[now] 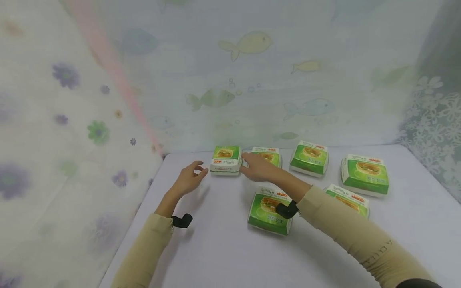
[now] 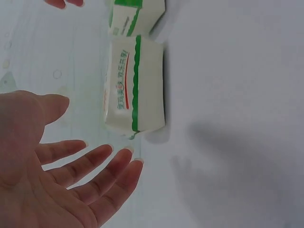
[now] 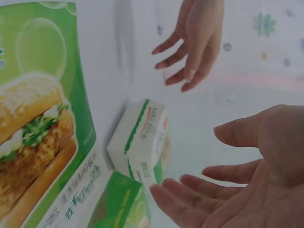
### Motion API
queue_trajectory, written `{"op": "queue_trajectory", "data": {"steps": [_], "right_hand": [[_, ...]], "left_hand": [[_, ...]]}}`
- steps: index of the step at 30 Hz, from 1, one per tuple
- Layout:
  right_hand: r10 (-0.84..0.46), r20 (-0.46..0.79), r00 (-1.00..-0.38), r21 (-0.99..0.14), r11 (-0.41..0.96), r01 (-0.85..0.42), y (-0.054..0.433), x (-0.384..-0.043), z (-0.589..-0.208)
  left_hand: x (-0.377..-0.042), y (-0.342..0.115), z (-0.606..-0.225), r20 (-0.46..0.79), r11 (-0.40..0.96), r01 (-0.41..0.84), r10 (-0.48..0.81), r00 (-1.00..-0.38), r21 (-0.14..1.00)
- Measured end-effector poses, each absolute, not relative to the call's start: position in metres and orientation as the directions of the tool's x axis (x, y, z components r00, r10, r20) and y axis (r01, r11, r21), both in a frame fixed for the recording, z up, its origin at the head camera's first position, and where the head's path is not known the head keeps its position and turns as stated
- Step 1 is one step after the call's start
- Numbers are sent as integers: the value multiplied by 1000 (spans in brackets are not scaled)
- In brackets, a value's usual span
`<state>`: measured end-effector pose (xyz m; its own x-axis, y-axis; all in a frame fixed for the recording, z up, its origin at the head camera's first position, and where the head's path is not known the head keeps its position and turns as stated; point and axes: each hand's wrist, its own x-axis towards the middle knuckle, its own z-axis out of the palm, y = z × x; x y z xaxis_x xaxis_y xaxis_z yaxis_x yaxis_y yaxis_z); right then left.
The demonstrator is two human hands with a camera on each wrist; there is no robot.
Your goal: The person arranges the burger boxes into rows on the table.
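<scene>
At the back left of the white table sits a green and white burger box [image 1: 226, 161], its white side with a green line facing forward. My left hand [image 1: 190, 178] hovers just left of it, fingers spread and loosely bent, apart from the box in the left wrist view. Near its right side is my right hand [image 1: 256, 167], fingers relaxed with nothing held in the right wrist view. Behind that hand, partly hidden, stands a second burger box [image 1: 271, 155]. Another burger box [image 1: 268, 212] lies nearer, below the right forearm.
To the right are more burger boxes: one at the back [image 1: 309, 158], one farther right [image 1: 365, 174], and one [image 1: 347, 200] partly covered by the right sleeve. A fish-patterned curtain [image 1: 252, 80] rises behind the table, a flowered one [image 1: 72, 160] at left.
</scene>
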<state>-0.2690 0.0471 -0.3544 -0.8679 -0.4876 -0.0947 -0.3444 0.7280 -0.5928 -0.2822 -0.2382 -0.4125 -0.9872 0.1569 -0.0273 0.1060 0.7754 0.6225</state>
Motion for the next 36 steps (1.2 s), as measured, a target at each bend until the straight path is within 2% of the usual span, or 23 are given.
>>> {"op": "queue_trajectory", "data": {"steps": [14,28,36], "right_hand": [[-529,-18,-848,-661,643,-387,100,-245,-355],[-472,-84,-878,-669,680,-302,144,-227,-372],[-469,-111,-876,-656,696,-290,156,-218,-385]], "left_hand": [[-254,-218,-419,-15,744,159,222,-975,649],[-236,-189,-428,-51,682,190,316,-947,706],[-227,-174,-435,-95,640,215,413,-906,738]]}}
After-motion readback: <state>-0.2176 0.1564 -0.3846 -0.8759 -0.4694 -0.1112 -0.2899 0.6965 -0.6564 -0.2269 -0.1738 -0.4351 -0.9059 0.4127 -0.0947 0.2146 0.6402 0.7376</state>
